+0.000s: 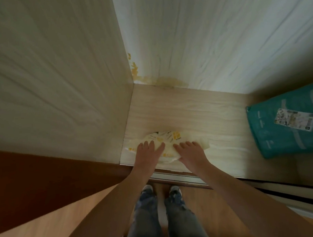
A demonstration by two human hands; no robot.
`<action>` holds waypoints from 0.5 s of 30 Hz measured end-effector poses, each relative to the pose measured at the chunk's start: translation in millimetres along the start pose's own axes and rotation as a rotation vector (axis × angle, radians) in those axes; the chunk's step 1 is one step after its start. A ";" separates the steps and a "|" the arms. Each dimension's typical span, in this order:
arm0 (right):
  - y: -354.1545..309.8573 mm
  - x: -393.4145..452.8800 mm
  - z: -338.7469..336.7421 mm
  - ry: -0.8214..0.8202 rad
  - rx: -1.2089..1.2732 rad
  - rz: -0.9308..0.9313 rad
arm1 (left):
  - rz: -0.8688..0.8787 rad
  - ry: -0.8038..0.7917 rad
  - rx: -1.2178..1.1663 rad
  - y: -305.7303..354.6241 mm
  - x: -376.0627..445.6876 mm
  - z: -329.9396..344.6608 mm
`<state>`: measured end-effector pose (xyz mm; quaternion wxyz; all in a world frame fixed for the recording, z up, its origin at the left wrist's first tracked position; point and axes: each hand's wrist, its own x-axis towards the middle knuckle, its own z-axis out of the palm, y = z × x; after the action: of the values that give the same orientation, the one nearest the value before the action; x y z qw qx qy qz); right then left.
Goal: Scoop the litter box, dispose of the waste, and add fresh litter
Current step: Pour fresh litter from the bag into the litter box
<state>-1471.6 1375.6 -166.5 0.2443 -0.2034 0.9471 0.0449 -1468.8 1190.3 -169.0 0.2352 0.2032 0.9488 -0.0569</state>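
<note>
Left hand [148,150]: fingers straight, flat on the bag [165,145], pinning it.
Right hand [189,150]: spread, pressing the bag's other side, gripping nothing.
Bag: white-yellow, on the closet floor [198,111], probably for waste.
Teal pack [291,124]: right, well apart.
Litter box: unseen.

Dim, warm light is reaching my view; the brightest patch is glowing on the wall [210,30] toward one o'clock. Motion blur is softening everything, wide-angle distortion is bending edges, and shadow is deepening at nine o'clock.
</note>
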 end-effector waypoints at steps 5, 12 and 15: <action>-0.1 8.9 -11.3 -0.015 -0.033 -0.023 | 0.094 0.097 0.035 -7.9 7.3 -8.7; 11.6 -13.6 -26.2 0.248 -0.078 -0.041 | 0.282 0.398 0.138 -17.9 -2.4 -38.2; 6.9 -32.0 -43.4 0.420 -0.148 -0.080 | 0.317 0.572 0.163 -23.7 -18.3 -50.1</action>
<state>-1468.2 1385.5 -113.2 0.0278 -0.2628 0.9625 0.0614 -1485.0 1172.3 -115.8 -0.0516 0.3741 0.9252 -0.0360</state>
